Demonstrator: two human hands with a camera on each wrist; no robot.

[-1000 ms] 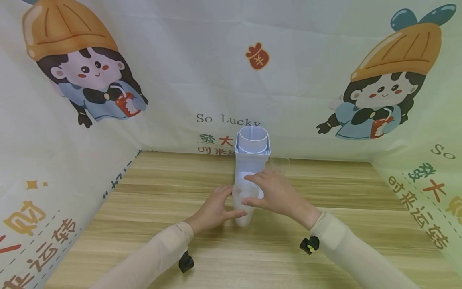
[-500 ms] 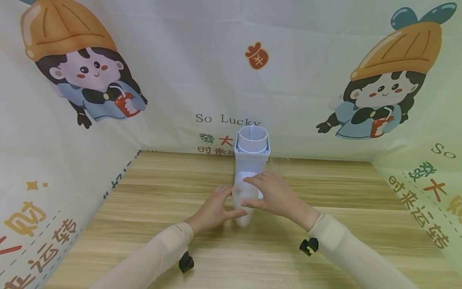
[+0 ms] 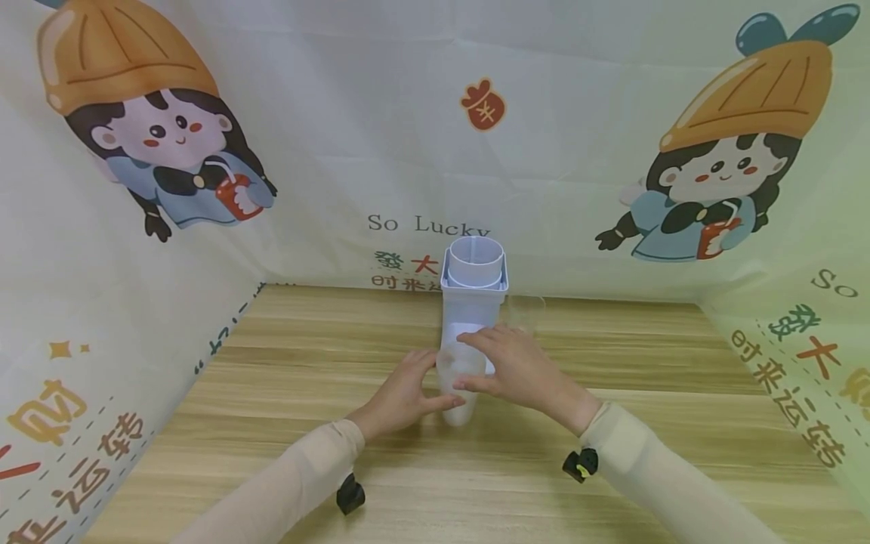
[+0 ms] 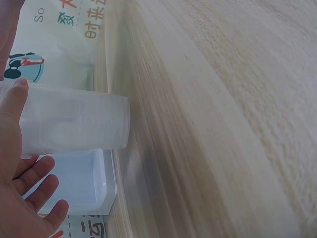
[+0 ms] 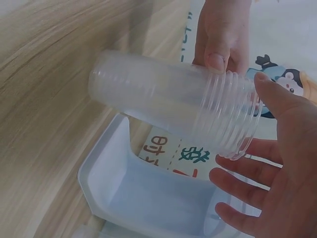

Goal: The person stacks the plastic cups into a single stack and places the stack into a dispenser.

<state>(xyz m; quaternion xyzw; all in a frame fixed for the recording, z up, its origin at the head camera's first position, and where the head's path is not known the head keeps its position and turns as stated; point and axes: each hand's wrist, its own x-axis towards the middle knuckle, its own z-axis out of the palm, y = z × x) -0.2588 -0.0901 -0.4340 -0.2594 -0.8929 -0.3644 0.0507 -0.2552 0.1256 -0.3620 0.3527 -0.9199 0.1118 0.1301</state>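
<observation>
A stack of clear plastic cups [image 5: 158, 94] stands upright, several rims nested at its top. My left hand [image 3: 401, 393] grips its side, with the thumb in front and the fingers around the far side, as the left wrist view also shows. At the top, my right hand [image 3: 523, 370] holds the rims between thumb and index finger; its other fingers [image 5: 237, 186] spread loosely apart. Directly behind the stack is a pale bluish-white plastic holder [image 3: 469, 310] with a round tube on top. The stack and the hands hide the holder's lower part in the head view.
The wood-grain table [image 3: 306, 340] ends at a printed cloth backdrop [image 3: 564, 204], which rises behind and along both sides. A faint clear round edge [image 3: 533, 304] shows just right of the holder, partly behind my right hand. The holder stands near the back cloth.
</observation>
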